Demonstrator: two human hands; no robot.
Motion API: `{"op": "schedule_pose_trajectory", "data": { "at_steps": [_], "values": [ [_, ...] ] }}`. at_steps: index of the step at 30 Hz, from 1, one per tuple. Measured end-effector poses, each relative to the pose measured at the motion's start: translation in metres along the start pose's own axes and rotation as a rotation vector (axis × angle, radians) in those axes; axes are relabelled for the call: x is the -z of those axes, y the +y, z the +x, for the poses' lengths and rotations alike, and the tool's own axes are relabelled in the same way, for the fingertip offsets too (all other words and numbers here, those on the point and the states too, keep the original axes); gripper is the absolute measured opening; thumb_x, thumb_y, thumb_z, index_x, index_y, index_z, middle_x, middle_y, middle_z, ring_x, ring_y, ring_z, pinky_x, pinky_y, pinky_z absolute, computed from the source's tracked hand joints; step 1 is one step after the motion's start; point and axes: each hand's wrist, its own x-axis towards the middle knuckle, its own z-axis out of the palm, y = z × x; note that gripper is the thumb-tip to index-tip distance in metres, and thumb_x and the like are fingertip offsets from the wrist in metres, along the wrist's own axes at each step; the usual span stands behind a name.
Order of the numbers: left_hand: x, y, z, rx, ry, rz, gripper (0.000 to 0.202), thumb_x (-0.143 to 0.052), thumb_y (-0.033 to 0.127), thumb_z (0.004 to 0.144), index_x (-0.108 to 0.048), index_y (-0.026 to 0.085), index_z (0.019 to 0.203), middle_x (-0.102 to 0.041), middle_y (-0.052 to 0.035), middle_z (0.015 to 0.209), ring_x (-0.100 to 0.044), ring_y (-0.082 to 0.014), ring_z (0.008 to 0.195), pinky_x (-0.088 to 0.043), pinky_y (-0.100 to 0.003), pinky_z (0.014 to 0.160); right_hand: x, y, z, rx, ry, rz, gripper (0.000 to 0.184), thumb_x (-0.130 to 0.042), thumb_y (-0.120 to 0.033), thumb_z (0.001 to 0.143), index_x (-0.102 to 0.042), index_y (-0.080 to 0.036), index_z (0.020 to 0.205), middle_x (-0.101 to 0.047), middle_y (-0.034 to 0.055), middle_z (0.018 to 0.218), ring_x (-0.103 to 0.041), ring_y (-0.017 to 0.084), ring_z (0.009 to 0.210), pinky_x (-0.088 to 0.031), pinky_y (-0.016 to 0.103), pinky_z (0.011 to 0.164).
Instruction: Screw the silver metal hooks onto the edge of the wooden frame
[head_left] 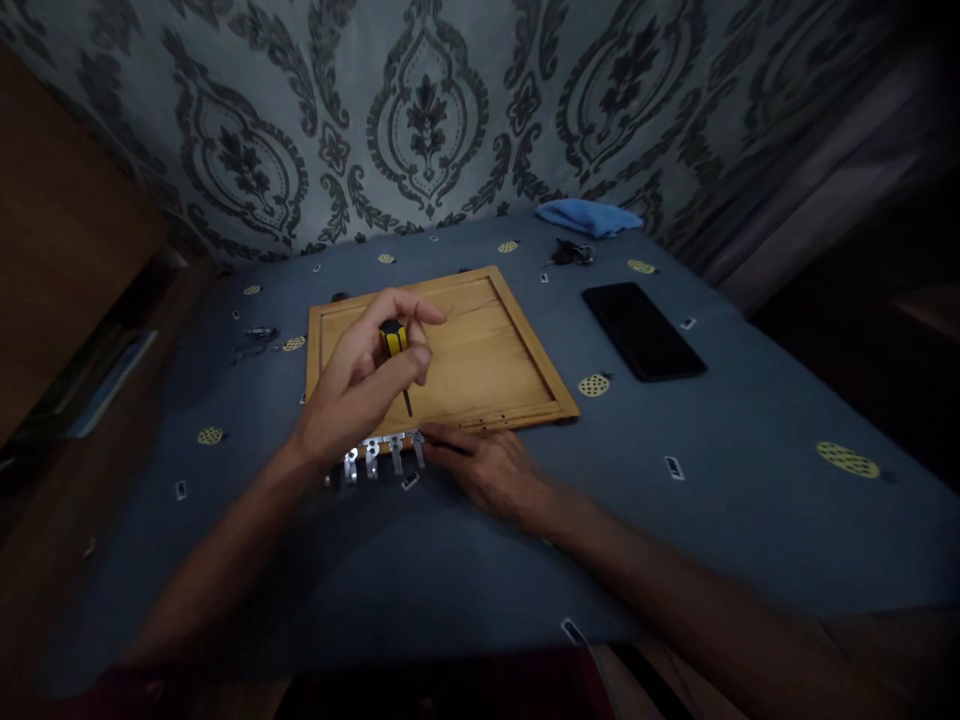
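The phone (645,332) lies right of the panel (491,340), before the cloth (590,216).

Left grip (358,378): elevated, fingers (411,303) curled. Right grip (496,476): lower, fingers extended leftward. Both forearms (232,540): angled inward.

- Screwdriver handle (394,342): yellow and black
- Panel (487,350): honey-brown wood, darker streaks
- Near metal strip (396,452): silvery
- Tablecloth (480,580): slate blue, yellow pineapples (595,385) (dark-spotted)
- Far wall (337,100): grey, dark damask
- Far-right cloth (589,217): blue
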Motion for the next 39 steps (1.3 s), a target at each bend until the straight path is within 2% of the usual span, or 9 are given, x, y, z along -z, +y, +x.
{"op": "schedule_pose_trajectory", "data": {
  "at_steps": [4,11,18,22,27,33,39],
  "values": [
    [-0.003,-0.007,-0.008,0.042,-0.032,-0.039,0.018,-0.058,0.018,0.093,-0.061,0.021,0.110,-0.051,0.0026,0.082,-0.050,-0.0124,0.072,-0.042,-0.029,0.071,0.003,-0.001,0.001,-0.007,-0.021,0.018,0.045,-0.059,-0.004,0.089,-0.071,-0.025,0.127,-0.072,0.0076,0.133,-0.076,0.022,0.094,-0.059,0.032,0.075],
    [-0.005,-0.016,-0.014,0.058,-0.036,-0.091,0.014,-0.056,0.018,0.095,-0.058,0.020,0.109,-0.050,0.0038,0.079,-0.049,-0.0120,0.070,-0.040,-0.029,0.070,-0.003,0.002,-0.001,0.001,-0.008,0.040,0.044,-0.056,-0.005,0.091,-0.070,-0.022,0.129,-0.071,0.0097,0.133,-0.076,0.023,0.096,-0.060,0.034,0.078],
    [-0.007,-0.015,-0.016,0.047,-0.032,-0.011,0.015,-0.056,0.019,0.095,-0.058,0.020,0.110,-0.050,0.0030,0.079,-0.049,-0.0132,0.072,-0.040,-0.029,0.070,0.000,0.000,0.002,0.007,0.017,-0.001,0.041,-0.060,-0.005,0.090,-0.072,-0.024,0.124,-0.074,0.0063,0.129,-0.076,0.022,0.095,-0.060,0.031,0.074],
    [-0.005,-0.015,-0.017,0.049,-0.039,0.039,0.014,-0.056,0.022,0.097,-0.059,0.021,0.110,-0.050,0.0024,0.081,-0.050,-0.0135,0.073,-0.040,-0.029,0.069,0.001,-0.001,0.002,-0.001,0.004,0.010,0.040,-0.060,-0.005,0.090,-0.072,-0.023,0.123,-0.073,0.0071,0.131,-0.076,0.023,0.095,-0.061,0.032,0.074],
    [0.003,-0.008,-0.021,0.042,-0.093,0.265,0.018,-0.055,0.029,0.100,-0.057,0.022,0.117,-0.055,-0.0009,0.091,-0.055,-0.0151,0.080,-0.044,-0.028,0.070,-0.002,0.001,0.000,-0.004,-0.027,0.014,0.047,-0.059,-0.005,0.090,-0.068,-0.024,0.132,-0.071,0.0081,0.134,-0.075,0.022,0.101,-0.061,0.032,0.079],
    [0.020,0.006,-0.022,-0.010,-0.305,0.522,0.026,-0.053,0.032,0.102,-0.051,0.021,0.125,-0.061,-0.0050,0.103,-0.061,-0.0184,0.092,-0.048,-0.029,0.076,-0.004,0.002,0.000,0.031,-0.002,-0.024,0.046,-0.057,-0.005,0.090,-0.068,-0.022,0.132,-0.071,0.0093,0.133,-0.075,0.024,0.105,-0.062,0.035,0.080],
    [0.020,0.010,-0.020,-0.065,-0.241,0.659,0.012,-0.061,0.025,0.097,-0.055,0.022,0.107,-0.065,0.0002,0.095,-0.064,-0.0138,0.081,-0.047,-0.023,0.069,-0.002,0.001,0.001,0.016,-0.017,-0.040,0.048,-0.059,-0.005,0.089,-0.068,-0.024,0.132,-0.072,0.0065,0.133,-0.076,0.022,0.098,-0.061,0.031,0.072]
  ]
}}
